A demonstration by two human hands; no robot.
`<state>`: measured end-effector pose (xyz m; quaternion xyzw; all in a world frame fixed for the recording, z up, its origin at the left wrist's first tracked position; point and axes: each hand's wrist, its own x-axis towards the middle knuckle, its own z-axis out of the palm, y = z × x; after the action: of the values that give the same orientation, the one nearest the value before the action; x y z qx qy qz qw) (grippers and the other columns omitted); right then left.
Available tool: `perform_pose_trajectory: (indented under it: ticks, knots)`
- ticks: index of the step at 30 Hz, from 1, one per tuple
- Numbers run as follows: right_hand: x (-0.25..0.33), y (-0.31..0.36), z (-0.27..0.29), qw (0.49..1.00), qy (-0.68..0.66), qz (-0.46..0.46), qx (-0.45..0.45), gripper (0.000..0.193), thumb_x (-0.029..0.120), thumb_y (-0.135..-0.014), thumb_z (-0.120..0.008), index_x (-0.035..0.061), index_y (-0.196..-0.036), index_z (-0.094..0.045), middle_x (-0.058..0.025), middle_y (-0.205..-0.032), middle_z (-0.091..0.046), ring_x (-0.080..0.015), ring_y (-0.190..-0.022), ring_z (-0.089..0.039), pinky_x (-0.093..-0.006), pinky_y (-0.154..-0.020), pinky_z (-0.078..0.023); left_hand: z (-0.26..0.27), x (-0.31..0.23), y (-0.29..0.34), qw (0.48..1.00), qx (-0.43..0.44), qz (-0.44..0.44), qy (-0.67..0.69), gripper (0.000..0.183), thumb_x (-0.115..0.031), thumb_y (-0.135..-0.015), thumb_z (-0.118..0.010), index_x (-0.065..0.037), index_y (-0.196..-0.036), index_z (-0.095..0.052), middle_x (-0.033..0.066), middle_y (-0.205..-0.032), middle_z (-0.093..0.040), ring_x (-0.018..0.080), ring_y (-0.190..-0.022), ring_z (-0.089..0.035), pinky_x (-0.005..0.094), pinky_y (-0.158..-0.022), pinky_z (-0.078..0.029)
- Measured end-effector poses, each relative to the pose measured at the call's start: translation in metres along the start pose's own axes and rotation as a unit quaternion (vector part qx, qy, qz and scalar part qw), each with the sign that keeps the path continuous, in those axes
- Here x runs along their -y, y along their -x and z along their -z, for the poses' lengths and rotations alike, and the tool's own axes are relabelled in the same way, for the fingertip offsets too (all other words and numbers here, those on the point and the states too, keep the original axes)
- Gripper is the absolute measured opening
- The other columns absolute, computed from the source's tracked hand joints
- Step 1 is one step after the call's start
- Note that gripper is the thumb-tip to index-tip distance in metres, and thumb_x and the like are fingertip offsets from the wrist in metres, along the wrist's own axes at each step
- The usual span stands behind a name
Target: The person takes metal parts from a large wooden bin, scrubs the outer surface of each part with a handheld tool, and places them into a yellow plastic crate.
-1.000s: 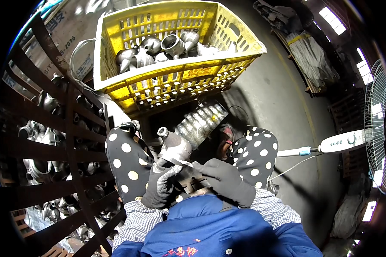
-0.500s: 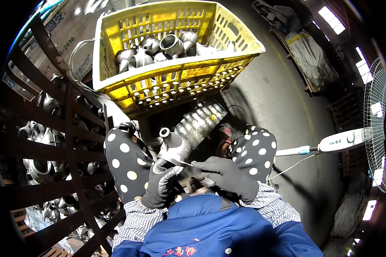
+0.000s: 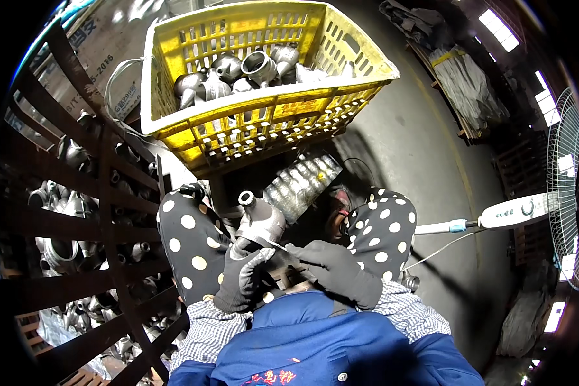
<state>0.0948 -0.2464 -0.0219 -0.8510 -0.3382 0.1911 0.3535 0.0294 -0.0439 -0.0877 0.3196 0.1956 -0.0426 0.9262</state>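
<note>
A grey, rough metal pipe fitting (image 3: 264,222) with a round body and a narrow open neck is held between my knees, its neck pointing away from me. My left hand (image 3: 241,280), in a dark grey glove, is closed around its near-left end. Pinched in my gloved right hand (image 3: 338,267) is a thin, pale metal tool (image 3: 276,245), whose tip touches or nearly touches the near right side of the fitting. My right fingers partly hide the tool, so its full shape does not show. Below the hands, a dark metal block (image 3: 291,278) sits close to my lap.
A yellow slotted crate (image 3: 251,114) with several metal fittings (image 3: 258,67) stands ahead. Under it is a ridged, shiny block (image 3: 302,183). Left is a rusty barred cage (image 3: 106,212) full of fittings; right, a standing fan (image 3: 511,211) and its cable. Wrapped goods (image 3: 466,90) lie farther off.
My right hand has turned slightly and drawn a little toward me, with the tool still at the fitting. My left hand and the fitting stay almost in place.
</note>
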Motion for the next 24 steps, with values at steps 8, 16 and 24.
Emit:
perform_pose_trajectory:
  ticks: [8,16,24]
  knots:
    - [0.001,-0.006,0.011,0.999,-0.037,-0.014,0.002,0.041,0.012,-0.086,-0.059,0.0189,-0.126,-0.058,-0.0072,-0.084,-0.059,-0.0231,-0.077,-0.059,-0.0333,-0.069,-0.048,-0.001,0.003,0.000,0.999,0.012,-0.032,-0.029,0.021,0.004,-0.083,-0.065,0.006,-0.103,-0.061,0.0111,-0.090,-0.068,0.0146,-0.082,-0.067,0.0242,-0.076,-0.055]
    - [-0.002,-0.003,0.005,0.998,0.022,-0.004,-0.050,0.041,0.012,-0.086,-0.057,0.0178,-0.126,-0.058,-0.0075,-0.084,-0.058,-0.0247,-0.079,-0.059,-0.0343,-0.069,-0.048,0.000,0.005,-0.002,1.000,0.015,-0.017,-0.016,0.025,0.003,-0.083,-0.066,0.006,-0.107,-0.060,0.0106,-0.092,-0.068,0.0141,-0.082,-0.066,0.0240,-0.078,-0.054]
    - [0.002,-0.003,0.003,0.999,-0.003,0.002,-0.050,0.043,0.005,-0.083,-0.061,0.0126,-0.125,-0.060,-0.0101,-0.081,-0.059,-0.0243,-0.074,-0.059,-0.0319,-0.067,-0.048,-0.007,0.000,-0.001,0.997,0.007,-0.027,-0.071,0.024,0.002,-0.083,-0.066,0.006,-0.106,-0.060,0.0100,-0.092,-0.067,0.0136,-0.084,-0.066,0.0238,-0.078,-0.054]
